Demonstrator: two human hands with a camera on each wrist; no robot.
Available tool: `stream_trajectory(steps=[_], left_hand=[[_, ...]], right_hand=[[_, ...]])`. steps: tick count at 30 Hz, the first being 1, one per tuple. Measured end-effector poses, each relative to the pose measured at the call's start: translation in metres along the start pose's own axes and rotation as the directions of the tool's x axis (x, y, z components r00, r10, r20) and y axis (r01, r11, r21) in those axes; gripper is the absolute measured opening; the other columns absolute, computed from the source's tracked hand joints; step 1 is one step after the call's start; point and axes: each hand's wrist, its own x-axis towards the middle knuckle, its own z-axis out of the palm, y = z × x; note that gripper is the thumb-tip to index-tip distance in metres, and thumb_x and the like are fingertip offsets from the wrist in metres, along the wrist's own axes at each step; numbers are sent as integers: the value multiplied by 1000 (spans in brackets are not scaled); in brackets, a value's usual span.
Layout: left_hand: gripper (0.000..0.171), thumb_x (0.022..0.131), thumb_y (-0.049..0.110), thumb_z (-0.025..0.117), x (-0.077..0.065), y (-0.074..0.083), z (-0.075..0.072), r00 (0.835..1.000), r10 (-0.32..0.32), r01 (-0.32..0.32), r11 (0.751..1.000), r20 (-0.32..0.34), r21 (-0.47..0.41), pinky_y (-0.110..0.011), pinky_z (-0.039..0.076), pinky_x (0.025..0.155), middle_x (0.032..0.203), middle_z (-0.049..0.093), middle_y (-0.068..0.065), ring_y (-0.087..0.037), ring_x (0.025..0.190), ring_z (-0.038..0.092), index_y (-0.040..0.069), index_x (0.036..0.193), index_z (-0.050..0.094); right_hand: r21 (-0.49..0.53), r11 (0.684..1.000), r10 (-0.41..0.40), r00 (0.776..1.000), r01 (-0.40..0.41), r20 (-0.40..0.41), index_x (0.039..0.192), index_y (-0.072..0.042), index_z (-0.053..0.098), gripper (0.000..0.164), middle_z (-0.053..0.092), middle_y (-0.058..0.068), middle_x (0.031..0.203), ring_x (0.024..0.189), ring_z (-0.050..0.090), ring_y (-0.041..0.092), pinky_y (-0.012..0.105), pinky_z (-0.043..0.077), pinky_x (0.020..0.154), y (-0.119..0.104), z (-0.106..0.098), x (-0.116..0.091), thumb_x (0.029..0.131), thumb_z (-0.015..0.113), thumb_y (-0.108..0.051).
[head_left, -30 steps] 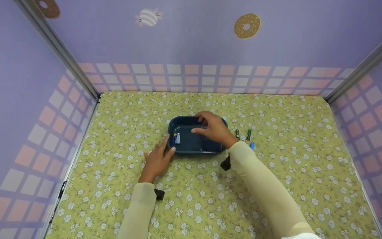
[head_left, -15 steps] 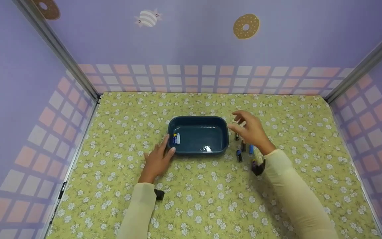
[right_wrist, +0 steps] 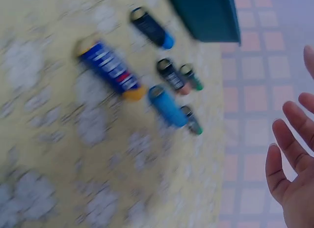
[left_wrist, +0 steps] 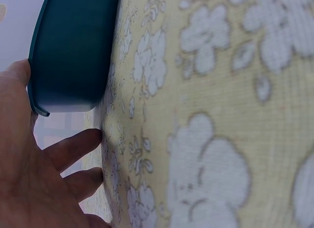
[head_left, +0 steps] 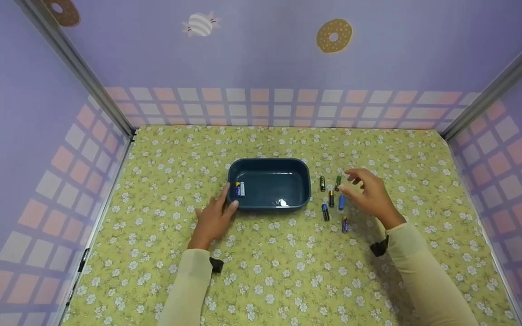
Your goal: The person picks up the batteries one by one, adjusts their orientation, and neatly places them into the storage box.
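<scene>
My left hand [head_left: 213, 222] rests against the left end of a dark teal plastic basin [head_left: 270, 207], its thumb and a finger at the near left corner. In the left wrist view, the other fingers [left_wrist: 73, 147] reach down to the cloth. Two batteries [head_left: 240, 189] lie side by side inside the basin at the left. Holding nothing, my right hand [head_left: 372, 197] hovers just right of several loose batteries: a light blue battery [head_left: 341, 202], a blue-and-yellow battery [right_wrist: 110, 68], a black battery with a copper end [head_left: 331, 198], a black-and-blue battery [head_left: 325, 212], and two green-ended batteries [head_left: 322, 183].
A yellow-green cloth [head_left: 270, 271] with white flowers covers the table. Purple walls [head_left: 261, 54] with pink and white checks enclose the back and both sides. Metal posts [head_left: 84, 68] stand at the corners.
My right hand has moved from over the basin to the right, past the loose batteries. The left hand has stayed at the basin's corner.
</scene>
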Motion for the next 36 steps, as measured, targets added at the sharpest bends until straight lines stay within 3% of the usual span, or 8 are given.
stream_trajectory(steps=[9, 16, 23, 32, 36], left_hand=[[70, 96, 82, 26, 0, 0, -1, 1000, 3, -3, 1000, 4, 9, -80, -5, 115, 169, 27, -5, -41, 156, 23, 62, 156, -4], [71, 97, 80, 28, 1, 1, 0, 1000, 19, -19, 1000, -14, 6, -81, -4, 114, 168, 30, -7, -43, 154, 25, 58, 158, 0], [71, 97, 81, 27, 1, 0, 0, 1000, 21, -20, 1000, -22, 21, -81, -3, 114, 168, 31, -6, -43, 154, 27, 59, 158, -1], [72, 97, 81, 28, 1, -1, 2, 1000, 17, -17, 1000, -22, 1, -79, -5, 115, 168, 30, -5, -41, 155, 24, 57, 159, 2], [72, 96, 81, 28, 0, 0, 1, 1000, 13, -13, 1000, -18, -3, -79, -7, 115, 168, 29, -5, -41, 156, 23, 57, 159, 1]], right_hand=[[2, 999, 36, 995, -36, 93, 137, -14, 61, 59, 65, 16, 122, 108, 62, 36, 56, 51, 89, 22, 5, -32, 88, 81, -40], [-5, 996, 92, 984, -93, 155, 138, -14, 60, 66, 64, 11, 124, 110, 62, 29, 55, 53, 90, 31, 13, -53, 84, 84, -43], [-26, 995, 103, 977, -100, 189, 137, -14, 62, 65, 65, 7, 123, 109, 63, 26, 54, 53, 90, 35, 20, -62, 82, 87, -39], [-13, 990, 138, 959, -139, 249, 137, -17, 64, 69, 63, 5, 133, 126, 57, 30, 60, 46, 105, 40, 26, -71, 79, 86, -48], [-12, 991, 135, 958, -136, 254, 135, -18, 65, 67, 64, 2, 131, 125, 57, 29, 59, 45, 106, 41, 27, -73, 79, 85, -50]])
